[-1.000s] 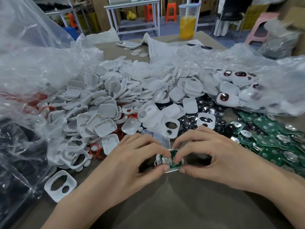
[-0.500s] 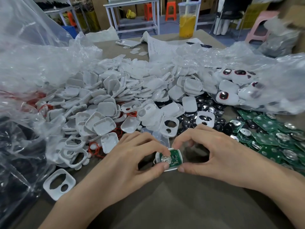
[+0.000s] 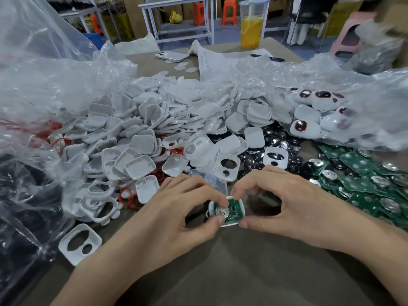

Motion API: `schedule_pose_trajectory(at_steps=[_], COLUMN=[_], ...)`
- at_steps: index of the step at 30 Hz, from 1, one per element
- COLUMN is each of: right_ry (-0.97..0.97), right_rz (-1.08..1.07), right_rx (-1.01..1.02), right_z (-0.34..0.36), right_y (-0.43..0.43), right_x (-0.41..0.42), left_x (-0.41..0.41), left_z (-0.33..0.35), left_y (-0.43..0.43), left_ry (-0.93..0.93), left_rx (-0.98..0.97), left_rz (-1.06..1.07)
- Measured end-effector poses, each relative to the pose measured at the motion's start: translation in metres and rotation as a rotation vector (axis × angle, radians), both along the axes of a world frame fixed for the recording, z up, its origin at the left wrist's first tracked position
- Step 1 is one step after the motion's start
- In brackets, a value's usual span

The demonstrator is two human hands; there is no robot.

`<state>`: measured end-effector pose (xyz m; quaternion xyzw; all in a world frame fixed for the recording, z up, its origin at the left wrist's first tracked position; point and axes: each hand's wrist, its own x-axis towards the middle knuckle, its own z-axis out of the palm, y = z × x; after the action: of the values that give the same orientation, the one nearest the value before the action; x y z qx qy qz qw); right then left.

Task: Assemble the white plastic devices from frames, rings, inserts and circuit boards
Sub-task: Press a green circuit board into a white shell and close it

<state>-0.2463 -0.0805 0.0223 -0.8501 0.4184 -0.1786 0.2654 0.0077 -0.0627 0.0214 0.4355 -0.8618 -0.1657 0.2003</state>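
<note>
Sitting low over the brown table, close in front of the person, a white shell carries a green circuit board with a round silver disc at its left end. The left hand pinches the left end of the shell, thumb at the near edge and forefinger pressing down on the disc, with the other fingers loosely curled behind. The right hand pinches the right end, forefinger tip on the far edge and thumb at the near corner, its remaining fingers bent above the table.

Just beyond the hands lies a big heap of white covers, with red rings showing among them. One loose frame with two cut-outs lies apart, left of the left wrist. To the right spreads a pile of green boards, and behind it black round pieces. Finished devices sit inside a clear plastic bag. At the far edge stand a phone, a paper sheet and a cup of yellow drink.
</note>
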Motion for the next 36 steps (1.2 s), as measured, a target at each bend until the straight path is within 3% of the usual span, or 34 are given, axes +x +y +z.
schedule_pose_trajectory(at_steps=[36], right_ry=[-0.032], right_rz=[0.009], right_rx=[-0.019], right_z=[-0.0057], right_y=[-0.0022], right_x=[-0.0012], left_x=[0.0006], left_z=[0.0036], left_y=[-0.0014], left_ry=[0.011], left_rx=[-0.102], left_rz=[0.080])
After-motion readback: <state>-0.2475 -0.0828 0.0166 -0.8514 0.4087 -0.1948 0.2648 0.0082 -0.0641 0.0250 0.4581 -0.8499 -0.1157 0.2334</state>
